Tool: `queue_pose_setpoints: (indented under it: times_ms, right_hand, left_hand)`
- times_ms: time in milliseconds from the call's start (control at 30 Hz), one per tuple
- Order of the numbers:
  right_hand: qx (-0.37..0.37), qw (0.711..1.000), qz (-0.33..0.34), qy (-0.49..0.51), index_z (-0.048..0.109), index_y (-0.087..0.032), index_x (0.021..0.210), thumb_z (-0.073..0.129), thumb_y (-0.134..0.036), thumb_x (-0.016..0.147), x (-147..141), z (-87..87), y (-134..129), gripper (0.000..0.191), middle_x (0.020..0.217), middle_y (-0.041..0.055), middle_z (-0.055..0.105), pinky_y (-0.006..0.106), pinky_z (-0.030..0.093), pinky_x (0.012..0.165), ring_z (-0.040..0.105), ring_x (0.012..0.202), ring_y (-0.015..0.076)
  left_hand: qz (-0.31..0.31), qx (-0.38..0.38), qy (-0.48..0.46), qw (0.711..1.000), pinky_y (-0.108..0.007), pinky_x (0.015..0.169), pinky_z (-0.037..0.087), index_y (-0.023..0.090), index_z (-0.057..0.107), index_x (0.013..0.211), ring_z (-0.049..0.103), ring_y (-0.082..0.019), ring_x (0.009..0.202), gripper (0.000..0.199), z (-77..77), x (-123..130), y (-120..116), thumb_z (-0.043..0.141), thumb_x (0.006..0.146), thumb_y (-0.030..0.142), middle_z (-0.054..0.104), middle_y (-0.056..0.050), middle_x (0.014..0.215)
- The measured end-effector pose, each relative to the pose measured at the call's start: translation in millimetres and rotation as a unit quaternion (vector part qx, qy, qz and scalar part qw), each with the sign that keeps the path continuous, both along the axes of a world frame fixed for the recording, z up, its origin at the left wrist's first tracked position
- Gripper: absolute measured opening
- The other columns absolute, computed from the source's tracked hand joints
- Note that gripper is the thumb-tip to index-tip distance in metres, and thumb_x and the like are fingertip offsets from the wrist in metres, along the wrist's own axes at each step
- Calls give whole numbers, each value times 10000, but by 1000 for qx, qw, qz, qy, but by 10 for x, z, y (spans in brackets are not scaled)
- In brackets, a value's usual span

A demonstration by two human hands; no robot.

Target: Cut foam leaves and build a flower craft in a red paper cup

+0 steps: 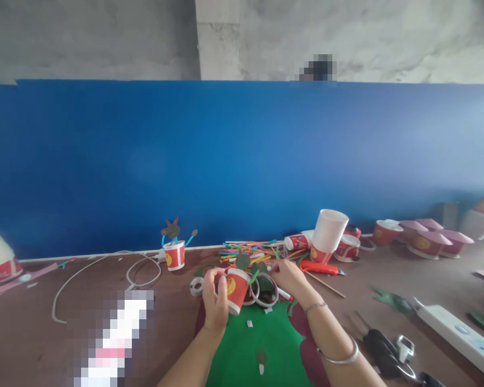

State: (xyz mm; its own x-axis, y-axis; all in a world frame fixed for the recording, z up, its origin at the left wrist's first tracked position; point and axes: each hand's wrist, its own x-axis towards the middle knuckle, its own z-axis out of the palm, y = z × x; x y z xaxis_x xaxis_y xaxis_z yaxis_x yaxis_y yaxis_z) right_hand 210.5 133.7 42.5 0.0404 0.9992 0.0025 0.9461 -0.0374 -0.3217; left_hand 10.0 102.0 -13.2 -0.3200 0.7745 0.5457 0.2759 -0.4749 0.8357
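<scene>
My left hand [216, 303] grips a red paper cup [237, 290] from its left side, tilted above green paper [262, 333]. A green straw [253, 277] sticks out from the cup's right side, and a dark round paper disc [242, 261] shows above its rim. To the right, my right hand [289, 274] has its fingers drawn together near the straw; what they pinch, if anything, is too small to name. White tape rings [267, 290] lie below and between the hands. On the green paper are small white scraps [249, 324] and another dark disc [262, 356].
Behind the hands lies a pile of colored straws [250, 251]. An orange utility knife [320, 267], a wooden stick [326, 285] and stacked white cups [329, 234] stand or lie to the right. A power strip [460, 333] is farther right; a cup with blue straws [174, 255] stands left.
</scene>
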Motion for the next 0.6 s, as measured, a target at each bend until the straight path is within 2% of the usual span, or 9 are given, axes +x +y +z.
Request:
queue_pose_setpoints:
  times_ms: [67, 167, 233, 367, 467, 600]
  right_hand:
    - [-35, 997, 64, 24, 669, -160, 728, 513, -179, 699, -43, 51, -50, 160, 735, 49, 681, 213, 382, 593, 605, 721, 166]
    - [-120, 974, 181, 62, 685, -156, 693, 610, -211, 617, -132, 77, -127, 120, 635, 16, 664, 191, 352, 495, 572, 599, 138]
    - [-133, 965, 219, 57, 688, -159, 664, 668, -242, 560, -196, 62, -164, 135, 618, 12, 656, 197, 343, 484, 557, 589, 143]
    - [-96, 973, 210, 14, 659, -170, 574, 638, -180, 539, -243, 44, -179, 43, 575, 7, 639, 206, 334, 492, 545, 571, 142]
    - [-85, 978, 192, 17, 628, -157, 563, 552, -133, 586, -142, 106, -168, 83, 579, 28, 645, 206, 339, 482, 555, 561, 143]
    - [-133, 977, 155, 69, 598, -155, 545, 465, -97, 641, 100, 223, -178, 174, 510, 27, 635, 188, 365, 444, 560, 468, 120]
  left_hand:
    - [-17, 8, 44, 999, -331, 776, 433, 183, 519, 947, 541, -195, 852, 171, 14, 37, -24, 447, 833, 287, 565, -59, 896]
    - [-9, 33, 100, 994, -356, 788, 434, 183, 509, 954, 537, -208, 869, 167, 39, 64, -48, 474, 809, 258, 561, -69, 908]
    - [3, 50, 125, 991, -366, 786, 433, 182, 504, 944, 534, -211, 866, 154, 56, 61, -57, 471, 805, 243, 559, -71, 902]
    - [23, 86, 167, 982, -372, 782, 426, 184, 505, 934, 530, -216, 865, 144, 94, 53, -72, 468, 797, 213, 563, -76, 904]
    - [32, 108, 205, 972, -377, 789, 409, 189, 522, 891, 525, -224, 880, 113, 132, 70, -109, 479, 786, 188, 573, -78, 904]
    - [39, 131, 262, 955, -396, 831, 370, 195, 556, 856, 516, -238, 929, 121, 184, 124, -203, 495, 763, 146, 590, -78, 922]
